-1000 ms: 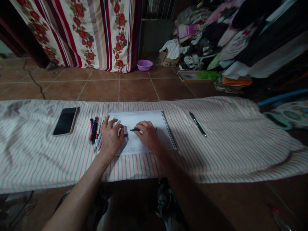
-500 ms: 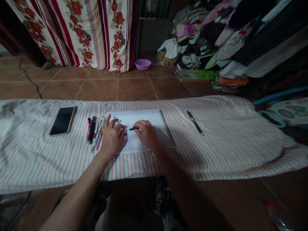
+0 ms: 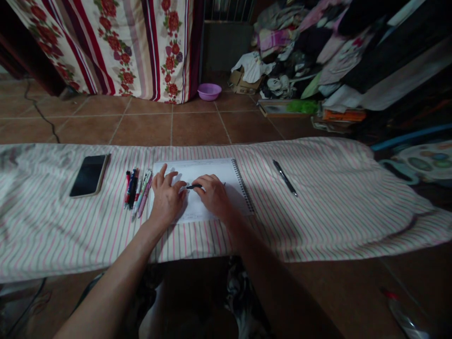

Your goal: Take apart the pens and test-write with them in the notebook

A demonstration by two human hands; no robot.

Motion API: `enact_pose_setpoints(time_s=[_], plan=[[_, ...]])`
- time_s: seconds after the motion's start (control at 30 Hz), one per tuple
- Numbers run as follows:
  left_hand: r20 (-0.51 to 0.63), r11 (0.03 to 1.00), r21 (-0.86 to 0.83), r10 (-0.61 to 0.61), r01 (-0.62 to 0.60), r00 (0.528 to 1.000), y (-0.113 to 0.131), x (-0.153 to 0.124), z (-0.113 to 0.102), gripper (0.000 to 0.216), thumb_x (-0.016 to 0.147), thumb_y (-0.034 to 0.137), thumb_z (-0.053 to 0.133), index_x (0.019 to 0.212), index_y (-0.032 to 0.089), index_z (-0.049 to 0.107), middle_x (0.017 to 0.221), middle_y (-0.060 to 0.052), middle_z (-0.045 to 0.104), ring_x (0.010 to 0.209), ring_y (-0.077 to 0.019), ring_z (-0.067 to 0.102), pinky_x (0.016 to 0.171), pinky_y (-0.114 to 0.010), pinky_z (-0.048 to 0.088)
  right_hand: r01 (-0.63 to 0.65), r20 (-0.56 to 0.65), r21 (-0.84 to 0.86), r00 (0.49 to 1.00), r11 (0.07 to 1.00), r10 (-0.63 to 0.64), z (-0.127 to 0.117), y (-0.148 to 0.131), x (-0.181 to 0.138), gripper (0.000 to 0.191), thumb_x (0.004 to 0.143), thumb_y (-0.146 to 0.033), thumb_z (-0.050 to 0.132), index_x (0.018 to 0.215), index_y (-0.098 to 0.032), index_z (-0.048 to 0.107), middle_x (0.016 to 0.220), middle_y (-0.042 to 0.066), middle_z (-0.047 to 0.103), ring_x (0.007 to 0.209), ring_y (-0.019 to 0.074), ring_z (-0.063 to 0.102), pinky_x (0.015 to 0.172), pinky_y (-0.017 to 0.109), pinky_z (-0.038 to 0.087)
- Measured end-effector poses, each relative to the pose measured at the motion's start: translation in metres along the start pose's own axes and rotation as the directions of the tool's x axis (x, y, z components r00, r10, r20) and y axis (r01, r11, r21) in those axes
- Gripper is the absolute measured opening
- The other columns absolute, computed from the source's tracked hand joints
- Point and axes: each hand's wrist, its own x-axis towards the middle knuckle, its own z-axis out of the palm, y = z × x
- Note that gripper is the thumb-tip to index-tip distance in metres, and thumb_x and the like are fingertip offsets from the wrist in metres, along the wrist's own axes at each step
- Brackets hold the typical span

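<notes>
An open spiral notebook (image 3: 222, 168) lies on the striped cloth beneath both hands. My right hand (image 3: 214, 197) is closed around a black pen (image 3: 194, 186), held level just above the page, its end pointing left. My left hand (image 3: 165, 197) pinches a thin, pale piece (image 3: 184, 188) between thumb and forefinger, the other fingers raised. This piece meets the pen's left end; whether it is fitted inside I cannot tell. Several pens (image 3: 137, 193) lie left of the notebook, close to my left hand. Another black pen (image 3: 284, 178) rests on the cloth to the right.
A phone (image 3: 89, 175) lies at the left on the striped cloth (image 3: 332, 197). Beyond the cloth's far edge are a tiled floor (image 3: 141, 125), a purple basin (image 3: 209, 92), a floral curtain (image 3: 141, 56) and piled clothes (image 3: 300, 52). A blue-framed seat (image 3: 420, 160) stands at the right.
The gap between the black pen and the pale piece in my left fingers has closed; their ends now meet. The whole view has shifted slightly.
</notes>
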Motion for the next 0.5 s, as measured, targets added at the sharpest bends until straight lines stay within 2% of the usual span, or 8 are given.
enact_pose_setpoints(time_s=[0.5], plan=[[0.002,0.999,-0.027,0.021,-0.021,1.000,0.0029,0.0001,0.0026,0.016,0.077,0.019,0.054,0.084,0.019,0.068,0.115,-0.014,0.057,0.129,-0.0360,0.027,0.096,-0.057,0.030,0.007,0.006,0.020,1.000,1.000,-0.007,-0.0007,-0.0015,-0.0019,0.011,0.078,-0.015,0.060,0.086,-0.021,0.065,0.088,0.003,0.065,0.086,0.0180,0.052,0.078,0.031,0.039]])
